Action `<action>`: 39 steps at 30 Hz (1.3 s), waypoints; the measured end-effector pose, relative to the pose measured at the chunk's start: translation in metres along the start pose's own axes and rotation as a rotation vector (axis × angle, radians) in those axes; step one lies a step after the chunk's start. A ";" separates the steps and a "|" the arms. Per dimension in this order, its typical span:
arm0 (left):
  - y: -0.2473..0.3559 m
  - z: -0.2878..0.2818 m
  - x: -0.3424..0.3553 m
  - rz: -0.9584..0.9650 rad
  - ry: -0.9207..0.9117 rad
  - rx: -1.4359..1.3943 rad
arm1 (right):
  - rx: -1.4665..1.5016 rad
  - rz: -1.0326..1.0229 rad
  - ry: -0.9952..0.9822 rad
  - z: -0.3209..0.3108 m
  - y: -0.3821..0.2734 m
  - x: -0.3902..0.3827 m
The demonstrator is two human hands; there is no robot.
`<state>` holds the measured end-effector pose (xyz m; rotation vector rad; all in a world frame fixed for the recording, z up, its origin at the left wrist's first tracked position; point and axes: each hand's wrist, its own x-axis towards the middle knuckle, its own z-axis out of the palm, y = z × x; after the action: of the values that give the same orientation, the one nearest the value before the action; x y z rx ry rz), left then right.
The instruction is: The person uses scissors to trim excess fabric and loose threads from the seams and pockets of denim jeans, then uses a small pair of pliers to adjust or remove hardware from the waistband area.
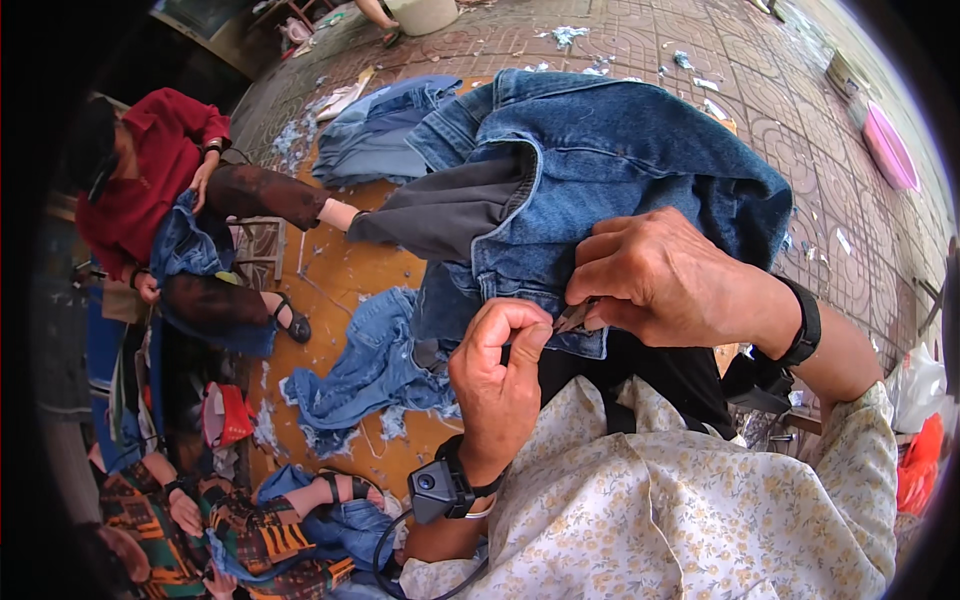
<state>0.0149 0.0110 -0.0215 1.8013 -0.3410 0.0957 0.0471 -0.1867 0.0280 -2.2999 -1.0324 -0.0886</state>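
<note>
Blue denim jeans [640, 130] lie across my lap, with a dark grey pocket lining [450, 210] pulled out toward the left. My left hand [495, 375] is closed in a pinch at the near edge of the denim, thumb against forefinger. What sits between those fingertips is too small to tell. Just to the right, my right hand [655, 280] is bent over the cloth with its fingers closed. A small brownish piece [573, 317] shows under its fingertips; its kind is unclear. The two hands almost meet.
More jeans [365, 365] with frayed edges lie on an orange-brown board [340, 265], and another folded denim pile [385, 125] is beyond. A person in red [160, 150] and one in plaid [240, 530] handle denim at left. A pink basin [888, 147] stands on the paving at right.
</note>
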 end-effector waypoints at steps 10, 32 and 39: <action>-0.005 0.000 0.003 0.017 -0.007 -0.006 | -0.106 -0.028 0.013 0.003 -0.004 0.003; -0.134 -0.115 -0.127 -0.128 0.055 0.659 | 0.568 0.484 0.373 0.005 -0.008 -0.067; -0.024 -0.035 -0.057 -0.414 -0.085 -0.566 | 0.762 0.560 0.398 0.007 -0.019 -0.069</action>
<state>-0.0284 0.0596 -0.0490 1.2804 -0.0375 -0.3394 -0.0152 -0.2183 0.0111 -1.6792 -0.1378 0.0660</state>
